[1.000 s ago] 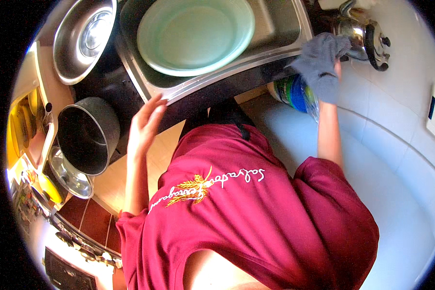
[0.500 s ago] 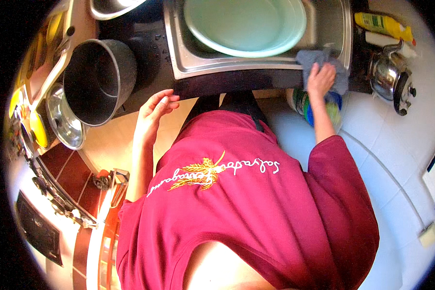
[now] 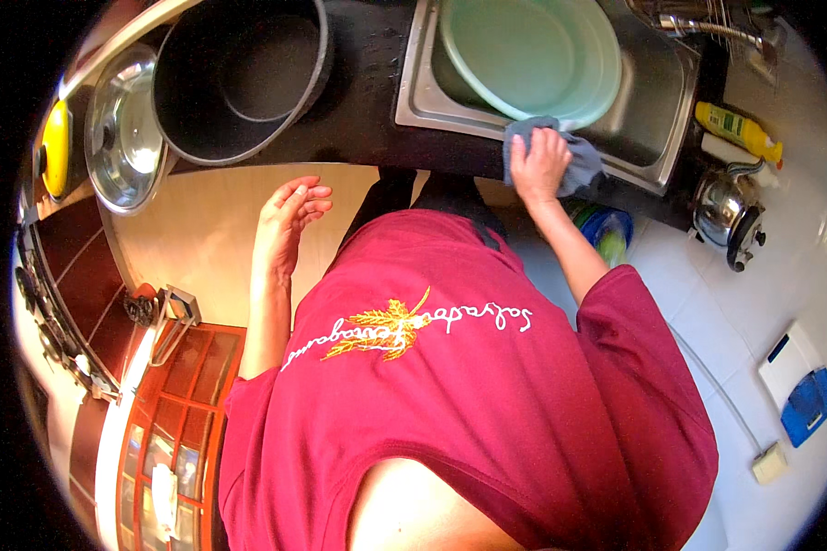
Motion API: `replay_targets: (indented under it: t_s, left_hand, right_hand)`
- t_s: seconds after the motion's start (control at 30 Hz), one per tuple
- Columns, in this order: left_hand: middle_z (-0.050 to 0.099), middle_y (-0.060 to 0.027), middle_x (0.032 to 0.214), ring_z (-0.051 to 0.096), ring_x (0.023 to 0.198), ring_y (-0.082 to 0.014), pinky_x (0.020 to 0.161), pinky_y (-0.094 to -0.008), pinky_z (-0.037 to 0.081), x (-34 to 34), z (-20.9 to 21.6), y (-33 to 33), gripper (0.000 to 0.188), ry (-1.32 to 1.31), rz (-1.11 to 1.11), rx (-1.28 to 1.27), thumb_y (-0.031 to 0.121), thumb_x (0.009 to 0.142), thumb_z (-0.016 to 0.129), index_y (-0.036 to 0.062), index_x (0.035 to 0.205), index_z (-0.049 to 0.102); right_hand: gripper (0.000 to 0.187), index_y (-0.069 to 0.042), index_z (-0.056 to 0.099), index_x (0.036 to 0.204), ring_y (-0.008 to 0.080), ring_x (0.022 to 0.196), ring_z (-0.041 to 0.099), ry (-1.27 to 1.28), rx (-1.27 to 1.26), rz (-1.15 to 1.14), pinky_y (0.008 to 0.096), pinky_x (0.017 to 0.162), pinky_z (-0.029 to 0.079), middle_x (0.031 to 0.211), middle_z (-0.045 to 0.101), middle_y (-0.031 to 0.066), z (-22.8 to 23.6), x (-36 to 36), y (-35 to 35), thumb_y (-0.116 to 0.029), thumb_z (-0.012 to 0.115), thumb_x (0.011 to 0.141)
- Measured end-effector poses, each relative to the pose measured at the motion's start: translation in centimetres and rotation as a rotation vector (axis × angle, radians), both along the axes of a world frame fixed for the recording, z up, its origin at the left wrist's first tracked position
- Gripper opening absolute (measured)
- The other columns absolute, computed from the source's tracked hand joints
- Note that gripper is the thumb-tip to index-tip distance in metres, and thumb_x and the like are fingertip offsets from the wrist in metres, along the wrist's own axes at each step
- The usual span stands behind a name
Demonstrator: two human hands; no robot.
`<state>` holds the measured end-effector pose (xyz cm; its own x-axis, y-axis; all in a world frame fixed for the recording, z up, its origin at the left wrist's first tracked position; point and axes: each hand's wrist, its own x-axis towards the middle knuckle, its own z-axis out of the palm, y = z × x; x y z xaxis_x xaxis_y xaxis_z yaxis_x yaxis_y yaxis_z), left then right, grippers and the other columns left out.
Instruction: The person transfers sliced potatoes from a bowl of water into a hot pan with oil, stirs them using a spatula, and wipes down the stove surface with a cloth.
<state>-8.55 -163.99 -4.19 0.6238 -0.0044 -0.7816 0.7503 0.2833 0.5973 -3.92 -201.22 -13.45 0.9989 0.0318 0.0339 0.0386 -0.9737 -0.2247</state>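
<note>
Head view: dark bench [image 3: 368, 101] with steel sink [image 3: 652, 115] set in, white tiled wall [image 3: 735, 321] right of sink. Grey cloth [image 3: 581, 169] on sink's near rim, long axis roughly along it, loose end pointing right. My right grip [image 3: 539, 168] pinches the cloth; left grip [image 3: 289, 216] loosely spread, left of sink.

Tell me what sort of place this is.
Probably a home kitchen: a metal sink set into a black counter, a dark pot and a shiny kettle all suggest it.

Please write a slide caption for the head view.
Right hand holds grey cloth at sink rim; left hand empty.
</note>
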Motion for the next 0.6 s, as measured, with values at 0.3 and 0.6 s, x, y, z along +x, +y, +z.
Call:
replay_targets:
  t_s: [0.3, 0.6]
  left_hand:
    - [0.064, -0.0113, 0.093, 0.062, 0.077, -0.0145, 0.071, -0.0238, 0.047, -2.7, 0.3, 3.1, 0.028, -0.034, 0.174, -0.024, 0.02, 0.089, 0.053, -0.0001, 0.108, 0.053]
    - [0.064, -0.0118, 0.092, 0.063, 0.076, -0.0151, 0.067, -0.0234, 0.048, -4.3, -0.5, 4.3, 0.025, -0.041, 0.244, -0.091, 0.018, 0.09, 0.051, 0.0, 0.108, 0.054]
  right_hand:
    - [0.069, -0.006, 0.022, 0.139, 0.0441, 0.131, 0.014, 0.085, 0.189, 0.164, 0.0538, 0.103, 0.019, 0.141, 0.011, 0.0303, -1.9, 3.2, 18.0, -0.035, 0.052, 0.084]
    - [0.061, -0.006, 0.034, 0.134, 0.0348, 0.131, 0.022, -0.19, 0.004, 0.2, 0.0531, 0.104, 0.016, 0.141, 0.026, 0.0184, -2.7, 18.3, 19.9, -0.039, 0.049, 0.084]
